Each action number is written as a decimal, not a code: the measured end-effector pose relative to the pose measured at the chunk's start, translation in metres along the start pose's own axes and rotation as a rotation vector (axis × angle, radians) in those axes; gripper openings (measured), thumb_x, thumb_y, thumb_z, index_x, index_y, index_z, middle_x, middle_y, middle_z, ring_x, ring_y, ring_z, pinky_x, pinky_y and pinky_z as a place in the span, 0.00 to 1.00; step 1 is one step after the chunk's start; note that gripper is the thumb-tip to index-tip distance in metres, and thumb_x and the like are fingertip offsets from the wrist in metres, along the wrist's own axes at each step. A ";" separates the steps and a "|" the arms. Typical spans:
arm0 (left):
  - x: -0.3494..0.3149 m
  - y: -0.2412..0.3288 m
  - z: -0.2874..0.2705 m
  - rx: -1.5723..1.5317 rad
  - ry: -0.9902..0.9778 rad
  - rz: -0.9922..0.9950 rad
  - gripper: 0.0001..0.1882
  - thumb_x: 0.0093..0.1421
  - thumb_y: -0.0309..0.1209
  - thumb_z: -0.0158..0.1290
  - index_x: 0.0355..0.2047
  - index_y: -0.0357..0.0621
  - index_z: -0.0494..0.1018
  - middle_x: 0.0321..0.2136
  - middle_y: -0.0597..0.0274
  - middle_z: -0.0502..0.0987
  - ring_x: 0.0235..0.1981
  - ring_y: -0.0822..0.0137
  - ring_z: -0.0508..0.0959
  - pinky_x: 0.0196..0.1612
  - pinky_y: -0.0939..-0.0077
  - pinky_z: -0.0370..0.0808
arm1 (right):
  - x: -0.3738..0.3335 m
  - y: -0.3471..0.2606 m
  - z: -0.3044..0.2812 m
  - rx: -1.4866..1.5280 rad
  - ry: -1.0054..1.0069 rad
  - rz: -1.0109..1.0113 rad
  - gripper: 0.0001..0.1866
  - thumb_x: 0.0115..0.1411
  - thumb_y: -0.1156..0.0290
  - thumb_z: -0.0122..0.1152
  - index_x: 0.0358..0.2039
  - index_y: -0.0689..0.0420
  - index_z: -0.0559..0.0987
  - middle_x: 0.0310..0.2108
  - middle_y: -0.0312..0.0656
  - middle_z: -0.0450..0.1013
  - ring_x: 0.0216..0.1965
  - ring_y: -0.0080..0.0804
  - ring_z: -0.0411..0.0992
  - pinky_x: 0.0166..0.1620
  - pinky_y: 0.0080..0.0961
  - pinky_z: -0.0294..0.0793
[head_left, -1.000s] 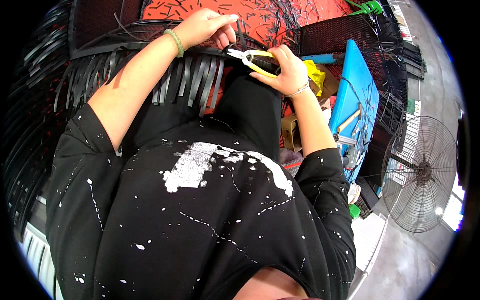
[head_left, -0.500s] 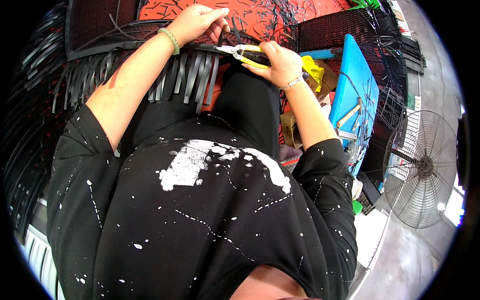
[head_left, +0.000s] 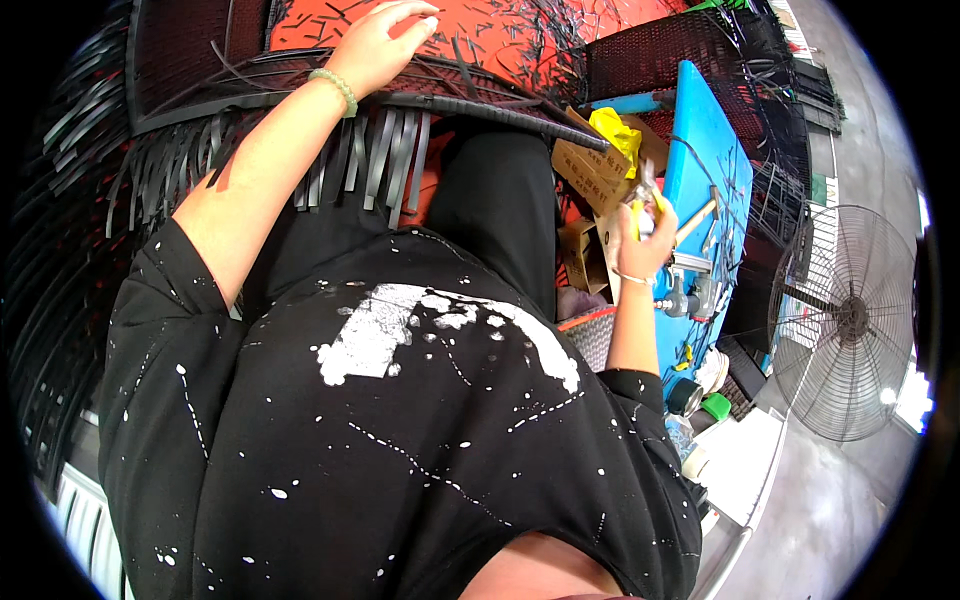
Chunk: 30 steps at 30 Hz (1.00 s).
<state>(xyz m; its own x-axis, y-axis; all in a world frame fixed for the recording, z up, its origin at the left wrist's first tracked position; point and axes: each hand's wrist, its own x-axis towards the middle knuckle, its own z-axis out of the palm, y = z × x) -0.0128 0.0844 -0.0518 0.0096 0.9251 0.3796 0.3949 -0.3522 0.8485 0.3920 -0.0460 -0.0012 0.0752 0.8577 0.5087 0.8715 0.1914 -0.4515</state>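
Left hand (head_left: 375,45) rested with fingers curled on the black woven panel (head_left: 300,75) at its near edge. Right hand (head_left: 640,235) gripped yellow-handled pliers (head_left: 645,200) beside the blue bench (head_left: 700,150).

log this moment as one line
left hand: resting on black woven panel | right hand: gripping yellow-handled pliers beside blue table

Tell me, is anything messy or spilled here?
Yes. Short black strip offcuts lie scattered all over the red mat beyond the left hand, like trimmings. Loose strips dangle unevenly from the woven panel's edge.
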 end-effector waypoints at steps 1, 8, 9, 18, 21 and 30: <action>0.000 -0.004 -0.001 0.070 -0.038 0.021 0.17 0.64 0.37 0.49 0.48 0.41 0.74 0.43 0.63 0.79 0.48 0.70 0.76 0.53 0.76 0.70 | -0.009 0.031 -0.020 -0.231 0.029 -0.002 0.29 0.47 0.65 0.73 0.48 0.60 0.73 0.39 0.41 0.71 0.40 0.34 0.70 0.48 0.32 0.69; -0.013 0.022 -0.019 0.081 -0.589 0.200 0.23 0.56 0.24 0.49 0.53 0.47 0.70 0.53 0.57 0.72 0.55 0.59 0.71 0.60 0.67 0.65 | -0.112 0.161 -0.142 -0.789 0.316 0.543 0.38 0.49 0.41 0.66 0.43 0.66 0.74 0.35 0.50 0.72 0.39 0.46 0.71 0.42 0.39 0.69; -0.015 0.023 -0.021 0.125 -0.631 0.204 0.25 0.53 0.24 0.50 0.54 0.47 0.69 0.53 0.55 0.71 0.56 0.56 0.69 0.61 0.65 0.63 | -0.130 0.177 -0.156 -0.843 0.368 0.549 0.40 0.47 0.37 0.64 0.43 0.65 0.75 0.35 0.48 0.73 0.39 0.47 0.71 0.43 0.39 0.69; -0.033 0.043 -0.041 0.309 -0.659 0.359 0.28 0.49 0.29 0.55 0.53 0.48 0.69 0.56 0.57 0.68 0.58 0.54 0.66 0.62 0.61 0.61 | -0.186 0.199 -0.186 -0.957 0.263 1.264 0.54 0.40 0.22 0.53 0.57 0.54 0.70 0.53 0.53 0.69 0.55 0.51 0.67 0.56 0.53 0.62; -0.036 0.046 -0.041 0.401 -0.553 0.520 0.18 0.54 0.31 0.54 0.46 0.47 0.74 0.53 0.59 0.71 0.56 0.56 0.68 0.59 0.59 0.62 | -0.173 0.193 -0.180 -1.068 0.318 1.194 0.53 0.41 0.22 0.52 0.56 0.53 0.71 0.53 0.52 0.68 0.55 0.50 0.66 0.56 0.59 0.58; -0.048 0.064 -0.020 0.192 -0.559 0.466 0.11 0.61 0.33 0.50 0.40 0.40 0.75 0.38 0.56 0.78 0.42 0.55 0.77 0.47 0.65 0.73 | -0.001 0.059 -0.039 -0.444 0.263 -0.122 0.31 0.47 0.64 0.72 0.49 0.63 0.72 0.48 0.51 0.69 0.51 0.47 0.66 0.55 0.39 0.64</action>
<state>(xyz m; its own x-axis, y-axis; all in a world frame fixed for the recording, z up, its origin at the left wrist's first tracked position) -0.0058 0.0142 -0.0083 0.6601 0.6381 0.3963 0.3886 -0.7416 0.5468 0.4619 -0.0545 0.0001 0.0299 0.6826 0.7302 0.9985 0.0125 -0.0526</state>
